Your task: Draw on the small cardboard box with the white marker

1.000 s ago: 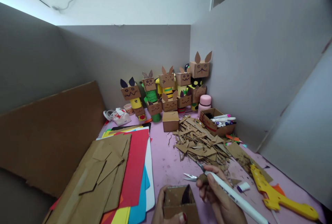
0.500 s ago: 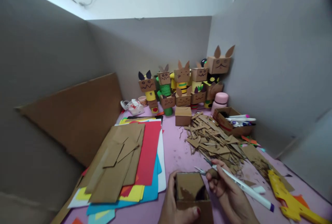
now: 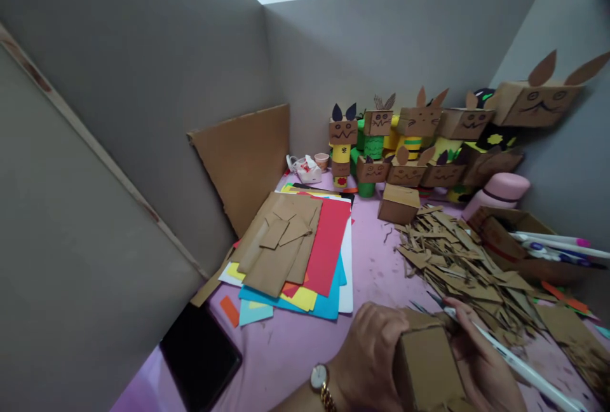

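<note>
My left hand [image 3: 369,355], with a watch on its wrist, grips a small brown cardboard box [image 3: 426,364] low in the frame. My right hand [image 3: 479,361] is on the box's far side and holds a white marker pen [image 3: 515,361] that slants toward the lower right. A thin metal tip, perhaps scissors [image 3: 422,306], shows just beyond the box. A heap of cardboard scraps [image 3: 462,266] lies right behind both hands on the pink table [image 3: 295,348].
Stacked coloured paper with cardboard pieces [image 3: 295,247] lies at centre left. A dark tablet [image 3: 200,355] sits at the near left. Cardboard animal figures [image 3: 410,138] line the back wall, with a plain box [image 3: 398,203], a pink bottle [image 3: 498,191] and a marker box [image 3: 528,250]. Grey partitions enclose the table.
The view has swung left and down; the glue gun has left the frame and the tablet has appeared. My left hand has turned the box, so its open inside no longer shows.
</note>
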The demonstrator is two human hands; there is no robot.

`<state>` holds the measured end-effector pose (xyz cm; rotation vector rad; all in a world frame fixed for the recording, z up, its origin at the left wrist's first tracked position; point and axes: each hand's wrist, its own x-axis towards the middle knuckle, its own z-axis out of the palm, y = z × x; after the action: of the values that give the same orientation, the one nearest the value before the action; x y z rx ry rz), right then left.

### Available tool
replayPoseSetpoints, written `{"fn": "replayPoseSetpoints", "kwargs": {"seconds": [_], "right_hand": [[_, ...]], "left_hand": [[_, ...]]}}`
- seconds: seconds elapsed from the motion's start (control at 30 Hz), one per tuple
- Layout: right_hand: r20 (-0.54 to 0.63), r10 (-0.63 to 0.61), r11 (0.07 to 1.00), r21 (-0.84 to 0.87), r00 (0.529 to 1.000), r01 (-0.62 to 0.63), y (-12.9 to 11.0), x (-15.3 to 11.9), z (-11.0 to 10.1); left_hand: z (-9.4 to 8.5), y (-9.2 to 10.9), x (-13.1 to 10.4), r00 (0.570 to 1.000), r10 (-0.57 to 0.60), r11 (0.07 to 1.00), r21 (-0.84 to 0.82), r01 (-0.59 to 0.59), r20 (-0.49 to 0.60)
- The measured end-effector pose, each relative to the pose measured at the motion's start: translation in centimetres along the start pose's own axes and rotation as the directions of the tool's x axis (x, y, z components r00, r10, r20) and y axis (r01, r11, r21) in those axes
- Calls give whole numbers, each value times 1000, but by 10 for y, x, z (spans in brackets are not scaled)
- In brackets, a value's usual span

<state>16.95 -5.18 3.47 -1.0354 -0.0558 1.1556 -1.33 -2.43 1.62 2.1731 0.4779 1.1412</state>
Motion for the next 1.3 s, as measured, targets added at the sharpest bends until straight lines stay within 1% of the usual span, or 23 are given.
{"fn": "replayPoseSetpoints", "kwargs": {"seconds": [0.13,0.23,0.27,0.3,0.33,0.37,0.4,0.43,0.5,0.57,0.6,0.63,0.77,0.8,0.83,0.87,0.9,0.93,0.97,1.07,1.13,1.2,1.3], "right_hand": [[23,-38,997,-68,999,40,7,7,-7],[42,-60,994,-89,997,64,11,13,-12],[54,-56,994,-89,997,60,12,14,-13],[65,-52,995,-87,997,57,13,15,-13],[77,-52,995,-82,996,58,15,15,-13],[89,-55,995,-74,995,61,16,15,-12],[100,-57,996,-65,993,64,17,15,-12],[112,-60,996,-55,992,67,19,14,-11],[144,-60,997,-34,988,66,21,13,-9],[187,-53,998,-15,981,57,22,12,-7],[205,-50,999,-4,977,52,22,11,-5],[220,-49,999,6,974,49,22,11,-3],[231,-61,997,61,971,48,16,10,4],[229,-66,996,76,971,50,14,9,6],[229,-71,995,88,971,52,12,9,8],[230,-72,994,99,971,50,11,8,9],[232,-71,993,110,970,47,9,8,11],[233,-69,992,122,970,42,7,7,12],[236,-66,990,134,970,35,6,6,13],[250,-52,987,159,967,12,3,4,15],[260,-40,987,163,965,-3,1,3,15],[271,-32,987,161,962,-13,1,2,15],[292,-21,986,167,956,-29,2,1,15]], "left_hand": [[2,-1,-3,993,107,993,51,-105,-42],[4,-6,-7,977,179,983,47,-175,-112],[4,-8,-9,973,184,983,28,-182,-137],[5,-9,-9,974,157,987,-17,-162,-161],[6,-10,-9,978,96,990,-85,-114,-184],[7,-11,-8,980,12,986,-162,-45,-199],[8,-10,-6,974,-87,970,-241,35,-210],[8,-9,-3,957,-188,942,-315,113,-220],[8,-4,6,901,-362,867,-441,231,-238],[7,0,17,834,-500,768,-565,302,-233],[6,2,22,803,-558,708,-625,329,-209],[5,2,27,780,-600,652,-674,347,-179],[6,0,36,721,-693,443,-803,398,-24],[6,-1,35,697,-717,386,-836,389,-6],[6,-3,34,681,-732,354,-857,375,-4],[6,-5,31,669,-743,341,-867,364,-12],[5,-8,29,679,-734,330,-871,363,4],[4,-11,26,702,-711,327,-868,374,34],[3,-14,24,713,-700,326,-863,385,54],[0,-23,20,738,-670,332,-857,395,80],[0,-26,19,762,-640,342,-852,396,97],[1,-27,19,768,-634,366,-843,395,85],[3,-25,20,761,-647,418,-809,413,54]]}}
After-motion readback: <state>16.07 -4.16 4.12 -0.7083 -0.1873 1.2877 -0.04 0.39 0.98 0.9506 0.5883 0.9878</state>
